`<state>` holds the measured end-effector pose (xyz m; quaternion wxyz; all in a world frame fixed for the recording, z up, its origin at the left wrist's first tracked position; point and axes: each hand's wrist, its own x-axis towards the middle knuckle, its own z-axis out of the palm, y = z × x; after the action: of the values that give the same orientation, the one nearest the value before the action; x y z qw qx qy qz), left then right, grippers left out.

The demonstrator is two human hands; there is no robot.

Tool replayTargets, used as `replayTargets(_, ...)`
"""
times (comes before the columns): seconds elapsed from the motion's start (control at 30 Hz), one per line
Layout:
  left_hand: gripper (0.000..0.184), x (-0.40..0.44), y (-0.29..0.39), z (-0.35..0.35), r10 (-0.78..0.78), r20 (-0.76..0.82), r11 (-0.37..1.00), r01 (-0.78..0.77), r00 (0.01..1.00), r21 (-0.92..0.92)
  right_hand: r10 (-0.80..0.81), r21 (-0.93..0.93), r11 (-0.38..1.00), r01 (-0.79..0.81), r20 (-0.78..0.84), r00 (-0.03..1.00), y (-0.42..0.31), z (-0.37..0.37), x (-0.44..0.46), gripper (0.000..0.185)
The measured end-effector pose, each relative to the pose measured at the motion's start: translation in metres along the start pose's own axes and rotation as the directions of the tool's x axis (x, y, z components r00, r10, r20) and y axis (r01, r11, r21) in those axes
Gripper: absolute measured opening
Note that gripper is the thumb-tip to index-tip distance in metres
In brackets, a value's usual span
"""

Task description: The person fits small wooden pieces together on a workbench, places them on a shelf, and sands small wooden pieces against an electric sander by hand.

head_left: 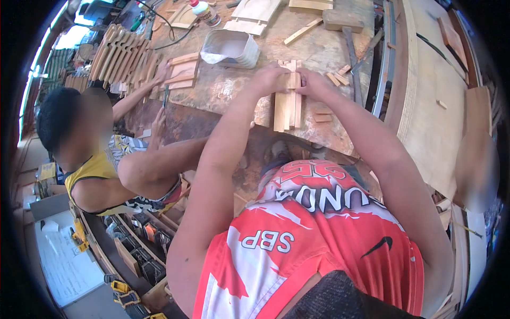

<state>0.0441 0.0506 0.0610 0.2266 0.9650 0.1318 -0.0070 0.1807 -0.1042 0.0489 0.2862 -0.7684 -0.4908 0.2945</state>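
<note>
On the worktable, a bundle of narrow wooden strips (287, 110) lies lengthwise in front of me. My left hand (270, 80) is closed around the left side of the strips near their far end. From the other side, my right hand (314, 85) grips the same bundle, fingers curled. A short wooden piece (294, 81) lies across the strips between both hands. The fingertips are partly hidden. Small wood offcuts (322, 116) sit just right of the bundle, and several more short pieces (338, 76) lie beyond my right hand.
A wooden mallet (342, 21) lies at the far right of the worktable (223, 90). A white plastic tub (230, 48) and a glue bottle (205, 13) stand left of centre. A co-worker (95, 143) crouches at left, handling a wooden frame (183, 72) beside stacked curved wooden parts (117, 56).
</note>
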Motion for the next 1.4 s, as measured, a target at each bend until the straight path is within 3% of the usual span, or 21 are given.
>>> replayTargets(0.2,0.072,-0.009,0.006,-0.006,0.005,-0.023,0.999,-0.004,1.000,0.039,0.033,0.017,0.999,-0.033,0.013,0.999,0.003,-0.014,-0.004,0.060)
replayTargets(0.27,0.076,-0.019,0.017,-0.022,-0.087,-0.113,0.995,0.091,0.990,0.034,0.027,0.039,0.999,-0.028,0.015,1.000,0.016,-0.027,-0.005,0.059)
replayTargets(0.33,0.077,-0.037,0.019,-0.029,-0.118,-0.171,0.993,0.112,0.978,-0.043,0.068,-0.209,0.974,-0.087,-0.094,0.993,0.036,-0.046,-0.007,0.052)
replayTargets(0.37,0.077,-0.045,0.019,-0.030,-0.147,-0.222,0.986,0.124,0.964,-0.114,0.070,-0.214,0.973,-0.089,-0.091,0.993,0.047,-0.047,-0.006,0.052)
replayTargets(0.4,0.077,-0.052,0.016,-0.030,-0.146,-0.223,0.985,0.122,0.964,-0.119,0.082,-0.331,0.937,-0.113,-0.105,0.991,0.060,-0.045,-0.004,0.046)
replayTargets(0.47,0.067,-0.065,0.006,-0.025,-0.155,-0.052,0.947,0.133,0.987,-0.293,0.091,-0.449,0.883,-0.137,-0.121,0.988,0.072,-0.040,-0.005,0.041)
replayTargets(0.5,0.067,-0.072,0.006,-0.021,-0.158,-0.055,0.945,0.135,0.986,-0.297,0.080,-0.490,0.861,-0.137,-0.135,0.988,0.072,-0.037,-0.007,0.036)
replayTargets(0.57,0.050,-0.088,0.005,-0.013,-0.067,-0.037,0.952,0.053,0.997,-0.301,0.062,-0.537,0.834,-0.127,-0.138,0.989,0.072,-0.032,-0.006,0.033)
replayTargets(0.67,0.034,-0.105,0.044,-0.013,-0.148,-0.043,0.949,0.130,0.988,-0.288,0.088,-0.419,0.892,-0.170,-0.209,0.974,0.062,-0.031,-0.004,0.029)
replayTargets(0.7,0.034,-0.108,0.050,-0.004,-0.158,-0.049,0.946,0.137,0.986,-0.294,0.078,-0.295,0.946,-0.134,-0.194,0.978,0.051,-0.035,-0.009,0.028)
replayTargets(0.73,0.031,-0.110,0.053,0.008,-0.177,-0.081,0.909,0.131,0.981,-0.396,0.069,-0.165,0.981,-0.099,-0.180,0.981,0.041,-0.038,-0.015,0.027)
replayTargets(0.77,0.027,-0.112,0.056,0.021,-0.199,-0.112,0.862,0.120,0.974,-0.492,0.066,-0.170,0.981,-0.095,-0.170,0.983,0.032,-0.036,-0.024,0.027)
replayTargets(0.8,0.026,-0.112,0.060,0.035,-0.232,-0.149,0.827,0.115,0.961,-0.550,0.046,-0.017,0.999,-0.048,-0.133,0.990,0.023,-0.033,-0.034,0.026)
replayTargets(0.83,0.026,-0.111,0.066,0.040,-0.234,-0.150,0.826,0.115,0.961,-0.552,0.022,0.139,0.990,-0.007,-0.103,0.994,0.016,-0.030,-0.041,0.026)
replayTargets(0.87,0.025,-0.110,0.073,0.044,-0.254,-0.213,0.823,0.095,0.944,-0.560,0.024,0.138,0.990,-0.009,-0.101,0.995,0.019,-0.019,-0.046,0.026)
replayTargets(0.93,0.030,-0.107,0.082,0.053,-0.323,-0.267,0.802,0.112,0.908,-0.587,0.155,0.441,0.884,-0.151,0.028,0.988,0.025,0.006,-0.051,0.026)
replayTargets(0.97,0.030,-0.105,0.082,0.056,-0.326,-0.266,0.799,0.114,0.907,-0.590,0.155,0.439,0.885,-0.154,0.032,0.987,0.024,0.011,-0.051,0.026)
replayTargets(1.03,0.041,-0.099,0.078,0.063,-0.121,-0.557,0.962,-0.041,0.822,-0.269,0.209,0.601,0.756,-0.260,0.155,0.966,0.014,0.021,-0.052,0.027)
replayTargets(1.17,0.047,-0.094,0.067,0.071,-0.129,-0.534,0.961,-0.027,0.836,-0.274,0.277,0.624,0.731,-0.276,0.098,0.956,0.005,0.033,-0.045,0.027)
replayTargets(1.23,0.050,-0.092,0.064,0.073,-0.071,-0.504,0.986,-0.016,0.861,-0.167,0.287,0.620,0.734,-0.278,0.087,0.954,0.005,0.036,-0.043,0.026)
replayTargets(1.4,0.048,-0.085,0.064,0.077,-0.092,-0.524,0.972,-0.039,0.847,-0.232,0.315,0.636,0.711,-0.299,0.093,0.945,0.007,0.037,-0.042,0.027)
